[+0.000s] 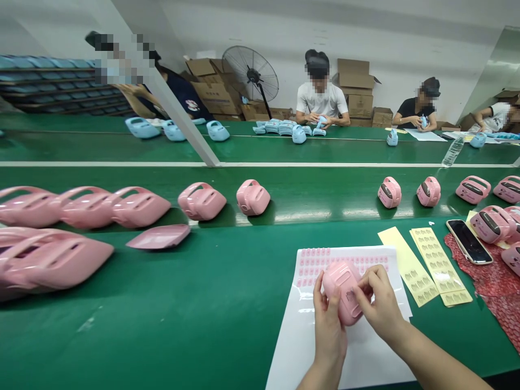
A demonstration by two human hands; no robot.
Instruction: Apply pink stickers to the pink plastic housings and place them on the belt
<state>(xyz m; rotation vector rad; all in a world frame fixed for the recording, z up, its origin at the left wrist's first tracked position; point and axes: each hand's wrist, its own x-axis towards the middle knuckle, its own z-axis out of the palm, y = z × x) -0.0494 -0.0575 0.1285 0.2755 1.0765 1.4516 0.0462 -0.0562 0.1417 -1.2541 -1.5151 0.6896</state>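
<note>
Closest to us, the left hand (330, 317) curls around a pink case (339, 277), holding it over a white sheet (298, 346). The right hand (376, 298) has its thumb and finger bent in against the case; I cannot tell if they pinch something small. Dark marks (350, 296) on the case are too tiny to read. Little pink stickers (312, 261) sit in rows on the sheet. Beside it on the green bench (182, 325) lie yellow strips (392, 242) with grey shapes, then a phone (469, 242). Printing on the brown boxes (359, 103) is too small to read.

Left hand (331, 324) grips, upright; right hand (379, 301) (loosely curled) angles leftward.
</note>
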